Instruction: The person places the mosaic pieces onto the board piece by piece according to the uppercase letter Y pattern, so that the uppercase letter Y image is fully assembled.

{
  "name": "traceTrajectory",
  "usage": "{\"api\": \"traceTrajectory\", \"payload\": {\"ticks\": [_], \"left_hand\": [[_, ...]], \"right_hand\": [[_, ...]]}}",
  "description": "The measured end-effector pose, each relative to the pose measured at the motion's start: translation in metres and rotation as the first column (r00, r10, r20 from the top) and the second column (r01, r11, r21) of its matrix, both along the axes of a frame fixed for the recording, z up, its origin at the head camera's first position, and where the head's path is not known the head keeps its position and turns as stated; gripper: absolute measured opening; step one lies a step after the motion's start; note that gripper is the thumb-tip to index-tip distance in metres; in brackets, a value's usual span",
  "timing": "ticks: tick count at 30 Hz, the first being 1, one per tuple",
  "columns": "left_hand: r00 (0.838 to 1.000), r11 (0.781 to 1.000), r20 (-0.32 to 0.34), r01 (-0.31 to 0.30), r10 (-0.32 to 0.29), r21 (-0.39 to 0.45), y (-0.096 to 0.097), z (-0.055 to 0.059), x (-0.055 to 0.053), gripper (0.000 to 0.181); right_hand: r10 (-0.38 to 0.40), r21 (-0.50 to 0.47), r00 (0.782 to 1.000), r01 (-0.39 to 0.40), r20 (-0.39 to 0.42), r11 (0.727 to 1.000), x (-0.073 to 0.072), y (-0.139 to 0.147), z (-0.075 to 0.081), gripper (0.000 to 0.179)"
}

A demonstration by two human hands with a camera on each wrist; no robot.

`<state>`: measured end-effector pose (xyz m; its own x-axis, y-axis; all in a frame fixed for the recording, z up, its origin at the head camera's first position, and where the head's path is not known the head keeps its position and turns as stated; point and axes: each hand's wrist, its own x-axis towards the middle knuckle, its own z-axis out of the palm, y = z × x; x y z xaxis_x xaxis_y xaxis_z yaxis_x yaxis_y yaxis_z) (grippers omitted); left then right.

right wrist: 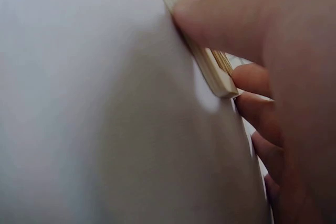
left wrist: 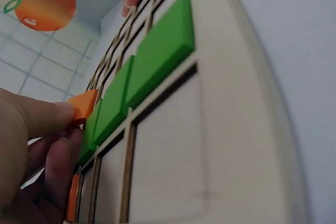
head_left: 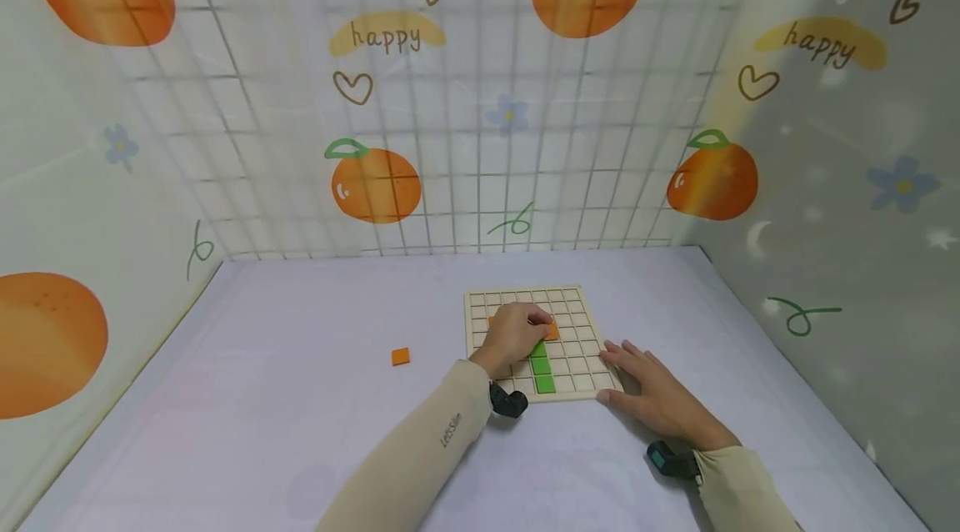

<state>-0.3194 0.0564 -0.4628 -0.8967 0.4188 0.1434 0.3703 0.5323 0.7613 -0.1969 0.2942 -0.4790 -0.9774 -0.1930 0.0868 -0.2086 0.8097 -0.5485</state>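
A square wooden grid board point(head_left: 585, 365) lies on the table, with green tiles point(head_left: 542, 366) in a column running to its near edge. My left hand point(head_left: 513, 336) is over the middle of the board. Its thumb and finger pinch an orange tile point(left wrist: 84, 105), tilted beside the far end of the green column. Another orange tile point(left wrist: 72, 198) shows beneath that hand, mostly hidden. My right hand point(head_left: 652, 390) rests at the board's near right corner, fingers spread, thumb point(right wrist: 210, 22) against the near edge and fingertips along the right side.
One loose orange tile point(head_left: 401, 357) lies on the white tabletop point(head_left: 262, 399) left of the board. Printed curtains point(head_left: 480, 140) enclose the table at the back and both sides, with a wire grid behind the rear one.
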Motion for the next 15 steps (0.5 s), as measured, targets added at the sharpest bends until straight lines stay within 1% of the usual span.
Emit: {"api": "traceTrajectory", "payload": {"ticks": [6,10,13,15], "left_hand": [[1.000,1.000,-0.023,-0.014,0.014,-0.014,0.0012,-0.0005,0.0002,0.011],[0.998,0.999,-0.049,-0.032,0.030,-0.043,0.0018,-0.0012,0.0009,0.012],[0.997,0.997,-0.069,-0.033,0.028,-0.072,0.0026,-0.0009,0.0018,0.012],[0.997,0.997,-0.075,-0.030,0.024,-0.075,0.0032,-0.0001,0.0025,0.012]], "right_hand": [[-0.012,0.020,1.000,0.012,0.009,1.000,0.0002,-0.0014,0.0010,0.082],[-0.015,0.017,1.000,0.015,0.018,1.000,0.0004,-0.0022,0.0018,0.081],[-0.016,0.020,1.000,0.015,0.013,1.000,0.0006,-0.0024,0.0020,0.081],[-0.016,0.022,1.000,0.015,0.009,1.000,0.0010,-0.0022,0.0019,0.081]]}}
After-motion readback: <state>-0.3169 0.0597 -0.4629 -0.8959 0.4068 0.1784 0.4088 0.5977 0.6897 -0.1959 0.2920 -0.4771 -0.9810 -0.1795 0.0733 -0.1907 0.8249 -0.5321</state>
